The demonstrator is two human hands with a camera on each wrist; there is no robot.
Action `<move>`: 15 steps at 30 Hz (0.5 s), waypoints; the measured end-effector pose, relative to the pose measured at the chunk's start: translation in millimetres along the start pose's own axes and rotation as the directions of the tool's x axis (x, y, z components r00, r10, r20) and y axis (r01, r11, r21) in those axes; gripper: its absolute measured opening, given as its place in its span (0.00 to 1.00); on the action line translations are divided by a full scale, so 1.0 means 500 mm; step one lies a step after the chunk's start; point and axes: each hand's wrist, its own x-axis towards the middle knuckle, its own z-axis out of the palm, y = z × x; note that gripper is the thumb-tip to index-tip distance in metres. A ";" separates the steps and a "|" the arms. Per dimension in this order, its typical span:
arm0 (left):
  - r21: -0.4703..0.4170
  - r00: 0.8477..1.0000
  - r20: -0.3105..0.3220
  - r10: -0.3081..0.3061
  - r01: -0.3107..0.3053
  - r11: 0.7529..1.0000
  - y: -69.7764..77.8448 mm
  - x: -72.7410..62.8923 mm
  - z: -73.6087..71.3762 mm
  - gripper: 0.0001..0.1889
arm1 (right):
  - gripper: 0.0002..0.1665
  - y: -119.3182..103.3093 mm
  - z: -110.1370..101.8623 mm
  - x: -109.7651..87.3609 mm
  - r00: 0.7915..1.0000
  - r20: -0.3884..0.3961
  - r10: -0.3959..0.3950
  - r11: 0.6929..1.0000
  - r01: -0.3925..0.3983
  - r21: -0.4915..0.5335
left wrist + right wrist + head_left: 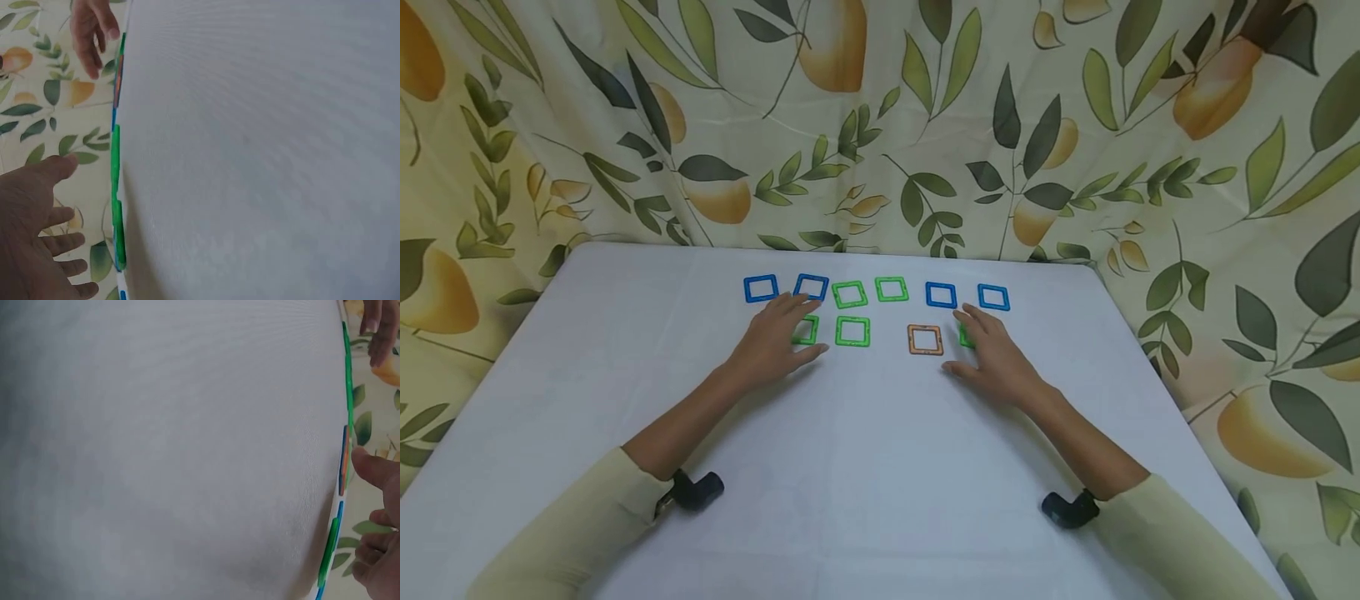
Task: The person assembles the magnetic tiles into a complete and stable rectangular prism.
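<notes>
The left hand (775,337) and right hand (996,354) are hovering with fingers spread and relaxed, grasping nothing. The left hand is partly hiding a blue frame (812,276) and a green frame (815,330); the right hand is covering most of another green square (963,335), near an orange frame (912,340). Fingertip contact is hard to rule out from these angles. The coloured frames are lying flat in two loose rows on the white surface (880,467), probably spread out so each is staying distinct and reachable. Behind, a fruit-printed cloth (820,175) is hanging; black wrist devices (700,492) are jutting inward, and only the hands themselves are blocking the view of the squares.
</notes>
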 end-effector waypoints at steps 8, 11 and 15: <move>-0.029 1.000 0.001 0.010 -0.010 1.000 0.011 0.022 0.021 0.37 | 0.50 -0.019 0.006 0.012 1.000 -0.002 -0.006 1.000 0.006 -0.009; -0.026 1.000 0.000 0.012 -0.012 1.000 0.015 0.030 0.030 0.36 | 0.48 -0.023 0.009 0.015 1.000 0.006 -0.002 1.000 0.002 -0.007; -0.007 0.999 -0.026 0.022 -0.022 1.000 0.019 0.039 0.038 0.34 | 0.45 -0.026 0.011 0.020 1.000 0.006 -0.008 1.000 0.008 0.011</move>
